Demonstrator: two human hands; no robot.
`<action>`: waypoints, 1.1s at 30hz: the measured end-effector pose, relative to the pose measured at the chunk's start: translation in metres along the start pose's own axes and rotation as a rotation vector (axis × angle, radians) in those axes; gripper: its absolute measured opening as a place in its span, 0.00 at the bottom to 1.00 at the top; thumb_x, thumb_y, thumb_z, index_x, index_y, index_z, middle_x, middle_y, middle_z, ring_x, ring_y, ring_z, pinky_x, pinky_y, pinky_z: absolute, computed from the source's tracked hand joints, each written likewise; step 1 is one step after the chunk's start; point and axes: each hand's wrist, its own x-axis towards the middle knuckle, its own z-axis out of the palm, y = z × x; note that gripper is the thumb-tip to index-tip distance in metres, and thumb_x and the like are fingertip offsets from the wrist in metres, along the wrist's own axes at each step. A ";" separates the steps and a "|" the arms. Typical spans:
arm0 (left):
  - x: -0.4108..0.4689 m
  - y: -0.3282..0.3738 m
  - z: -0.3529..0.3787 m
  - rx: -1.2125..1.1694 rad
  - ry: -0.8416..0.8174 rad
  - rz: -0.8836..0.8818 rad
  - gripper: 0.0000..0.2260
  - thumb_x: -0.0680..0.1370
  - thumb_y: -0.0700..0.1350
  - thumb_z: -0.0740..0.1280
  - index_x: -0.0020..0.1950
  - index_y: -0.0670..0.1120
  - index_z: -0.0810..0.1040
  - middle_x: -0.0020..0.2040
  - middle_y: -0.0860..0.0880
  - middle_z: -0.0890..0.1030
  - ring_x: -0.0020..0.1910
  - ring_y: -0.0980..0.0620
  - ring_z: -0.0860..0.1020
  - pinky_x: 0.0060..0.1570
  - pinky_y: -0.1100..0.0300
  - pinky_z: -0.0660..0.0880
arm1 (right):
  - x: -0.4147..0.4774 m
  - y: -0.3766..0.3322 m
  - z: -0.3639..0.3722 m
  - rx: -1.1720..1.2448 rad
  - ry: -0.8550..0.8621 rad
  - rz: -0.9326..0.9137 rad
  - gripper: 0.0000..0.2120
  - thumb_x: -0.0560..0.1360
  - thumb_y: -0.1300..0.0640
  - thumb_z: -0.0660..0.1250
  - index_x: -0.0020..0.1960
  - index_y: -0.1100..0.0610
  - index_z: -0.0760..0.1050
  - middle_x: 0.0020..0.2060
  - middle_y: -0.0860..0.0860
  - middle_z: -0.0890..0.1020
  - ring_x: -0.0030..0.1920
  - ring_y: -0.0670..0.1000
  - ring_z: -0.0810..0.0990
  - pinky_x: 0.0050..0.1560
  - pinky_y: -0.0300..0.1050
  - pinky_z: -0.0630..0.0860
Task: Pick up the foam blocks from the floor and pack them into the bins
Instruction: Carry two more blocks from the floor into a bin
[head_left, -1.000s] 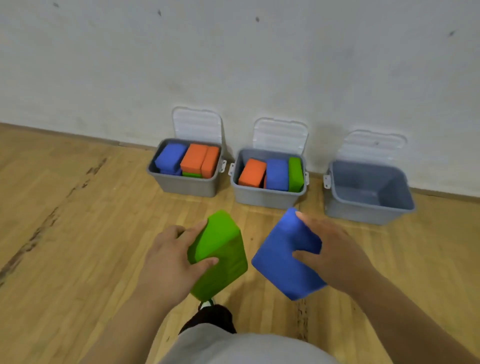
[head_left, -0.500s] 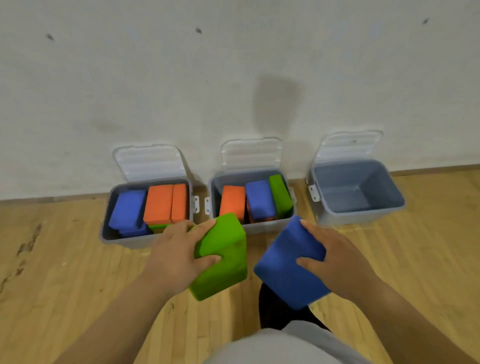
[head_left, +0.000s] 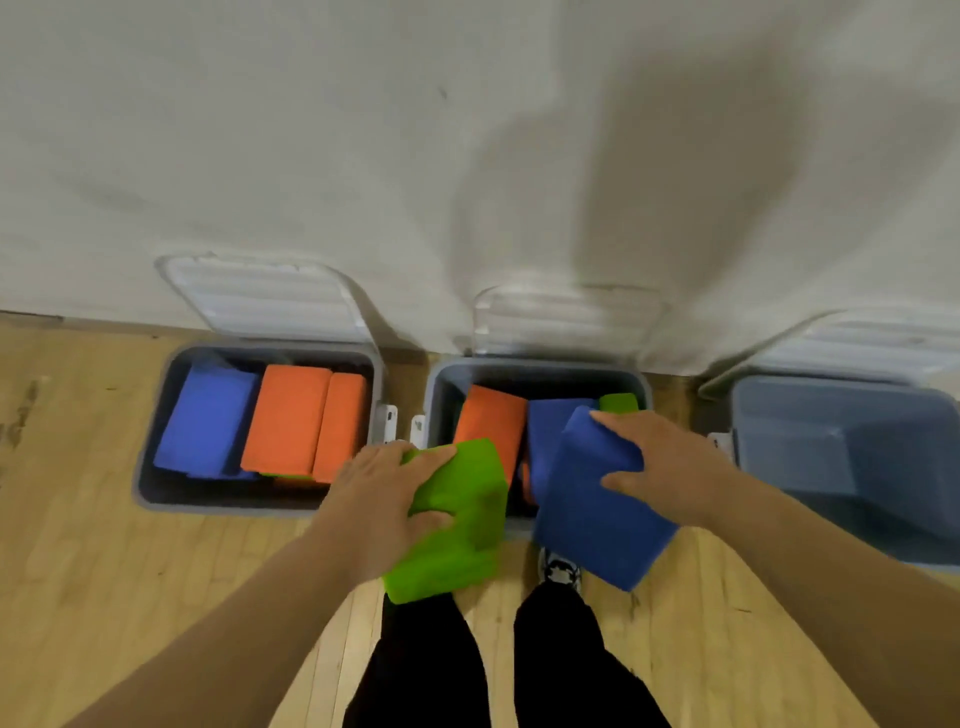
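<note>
Gripping a green foam block (head_left: 462, 525) in the left hand (head_left: 382, 499) and a blue foam block (head_left: 587, 519) in the right hand (head_left: 670, 462), both hovering over the near rim of the middle bin (head_left: 540, 365); judging that bin seemingly full, favouring the empty right bin (head_left: 831, 441), lowering blocks flat.

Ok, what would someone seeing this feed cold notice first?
The left hand grips a green foam block and the right hand a blue foam block, both above the middle bin's near edge. The left bin is packed with orange blocks and blue blocks; the right bin is empty.
</note>
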 end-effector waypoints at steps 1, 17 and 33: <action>0.039 -0.010 0.012 0.008 -0.039 0.031 0.37 0.72 0.74 0.55 0.80 0.66 0.56 0.71 0.51 0.69 0.71 0.47 0.66 0.71 0.49 0.63 | 0.037 0.012 0.007 -0.017 -0.045 0.012 0.39 0.76 0.40 0.70 0.81 0.38 0.54 0.78 0.44 0.63 0.76 0.52 0.65 0.73 0.49 0.66; 0.401 -0.074 0.163 0.099 -0.494 0.229 0.50 0.66 0.71 0.74 0.82 0.62 0.54 0.80 0.53 0.63 0.76 0.46 0.66 0.74 0.47 0.66 | 0.293 0.106 0.156 -0.352 0.021 -0.003 0.43 0.73 0.23 0.49 0.81 0.38 0.39 0.81 0.51 0.56 0.79 0.59 0.56 0.78 0.63 0.51; 0.385 -0.097 0.195 0.211 -0.550 0.119 0.54 0.62 0.76 0.72 0.81 0.67 0.46 0.83 0.49 0.55 0.80 0.40 0.57 0.75 0.40 0.62 | 0.320 0.126 0.197 -0.339 -0.095 0.044 0.54 0.68 0.18 0.54 0.79 0.39 0.28 0.82 0.52 0.44 0.81 0.61 0.42 0.79 0.63 0.43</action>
